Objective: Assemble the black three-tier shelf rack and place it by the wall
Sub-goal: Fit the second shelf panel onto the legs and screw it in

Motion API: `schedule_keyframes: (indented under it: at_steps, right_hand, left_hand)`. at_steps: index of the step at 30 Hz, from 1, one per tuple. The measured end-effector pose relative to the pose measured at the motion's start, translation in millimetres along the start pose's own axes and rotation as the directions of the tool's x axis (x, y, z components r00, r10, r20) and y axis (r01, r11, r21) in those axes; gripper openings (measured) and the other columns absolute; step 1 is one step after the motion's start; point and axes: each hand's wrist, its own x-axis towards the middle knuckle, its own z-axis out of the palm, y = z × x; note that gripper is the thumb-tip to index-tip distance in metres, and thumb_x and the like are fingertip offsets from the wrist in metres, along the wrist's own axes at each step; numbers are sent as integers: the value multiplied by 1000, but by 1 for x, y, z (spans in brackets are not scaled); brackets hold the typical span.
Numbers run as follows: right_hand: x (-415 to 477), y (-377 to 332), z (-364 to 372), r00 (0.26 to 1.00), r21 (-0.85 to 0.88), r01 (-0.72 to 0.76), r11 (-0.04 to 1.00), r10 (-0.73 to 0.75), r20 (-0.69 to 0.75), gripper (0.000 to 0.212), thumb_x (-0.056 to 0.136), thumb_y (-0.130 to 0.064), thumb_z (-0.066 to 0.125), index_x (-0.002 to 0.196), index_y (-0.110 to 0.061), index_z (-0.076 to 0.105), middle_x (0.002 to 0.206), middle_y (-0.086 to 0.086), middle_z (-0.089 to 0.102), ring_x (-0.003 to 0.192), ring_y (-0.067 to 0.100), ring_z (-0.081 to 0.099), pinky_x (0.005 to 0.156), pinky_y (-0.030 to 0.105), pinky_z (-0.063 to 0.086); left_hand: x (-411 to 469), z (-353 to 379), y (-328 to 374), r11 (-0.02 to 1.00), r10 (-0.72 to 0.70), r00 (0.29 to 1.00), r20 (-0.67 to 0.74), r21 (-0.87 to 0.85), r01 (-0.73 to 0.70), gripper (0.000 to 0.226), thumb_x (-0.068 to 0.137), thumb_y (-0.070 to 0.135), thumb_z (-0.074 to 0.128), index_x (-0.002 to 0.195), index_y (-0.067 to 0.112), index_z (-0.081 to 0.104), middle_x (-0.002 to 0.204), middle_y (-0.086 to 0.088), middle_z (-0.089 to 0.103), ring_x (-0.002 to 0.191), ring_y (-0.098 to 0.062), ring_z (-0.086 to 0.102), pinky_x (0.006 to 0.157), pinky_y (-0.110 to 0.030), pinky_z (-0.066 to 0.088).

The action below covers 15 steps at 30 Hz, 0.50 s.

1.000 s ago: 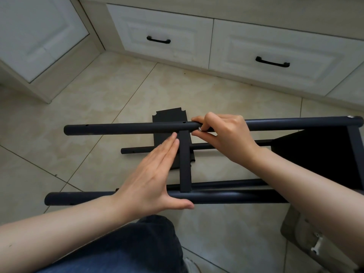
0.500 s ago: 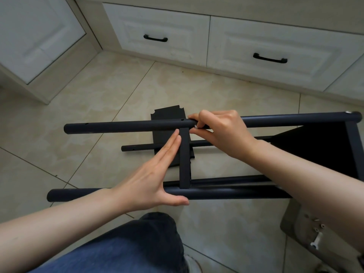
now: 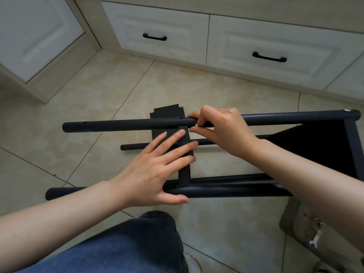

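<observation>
The black rack frame lies on its side on the tiled floor. Its upper pole [image 3: 122, 125] and near pole [image 3: 226, 191] run left to right, joined by a black shelf panel [image 3: 184, 174] seen edge-on. A second shelf [image 3: 315, 146] sits fixed at the right end. My right hand [image 3: 222, 131] pinches a small silver screw [image 3: 196, 125] against the upper pole where the panel meets it. With straight, spread fingers my left hand [image 3: 157, 170] presses flat against the panel, thumb lying along the near pole.
Another black shelf panel [image 3: 167, 112] lies flat on the floor behind the frame. White drawers with black handles [image 3: 269, 57] line the far side. A grey bag with loose screws [image 3: 313, 229] lies at the lower right. My jeans-clad knee [image 3: 137, 243] is just below.
My left hand's fingers have spread and shifted right across the panel. My right hand has kept its pinch at the upper pole joint, turning slightly.
</observation>
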Motion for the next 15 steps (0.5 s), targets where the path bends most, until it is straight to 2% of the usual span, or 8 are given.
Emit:
schedule_keyframes:
  at_steps: [3, 7, 12, 15]
  right_hand:
    - [-1, -1, -5, 998, 4, -35, 999, 35, 58, 26, 89, -18, 74, 88, 3, 59, 118, 11, 71, 100, 27, 72, 75, 47, 57]
    - [-3, -3, -12, 994, -2, -50, 999, 50, 100, 26, 90, -21, 72, 89, -1, 57, 123, 8, 69, 102, 26, 71, 79, 45, 55]
    - [1, -2, -15, 986, 73, -141, 987, 134, 103, 24, 89, -17, 74, 87, -2, 55, 117, 9, 72, 106, 20, 70, 84, 42, 56]
    - [1, -1, -14, 989, 68, -126, 990, 119, 93, 24, 88, -15, 75, 86, -1, 55, 116, 10, 72, 106, 19, 70, 83, 41, 57]
  left_hand:
    - [5, -2, -2, 999, 24, 1000, 5, 28, -24, 82, 83, 78, 56, 133, 13, 62, 159, -7, 41, 155, -30, 17, 123, -53, 21]
    - [5, -1, -1, 999, 19, 1000, -22, 45, -18, 81, 81, 79, 58, 126, 13, 66, 147, -10, 54, 153, -32, 26, 122, -54, 24]
    - [8, 0, -1, 998, 14, 998, -63, 61, -10, 80, 79, 80, 60, 121, 12, 68, 139, -10, 60, 149, -34, 33, 122, -56, 24]
    - [8, 1, -1, 998, 14, 997, -74, 59, -10, 80, 79, 81, 60, 119, 12, 69, 136, -10, 61, 149, -35, 34, 122, -57, 23]
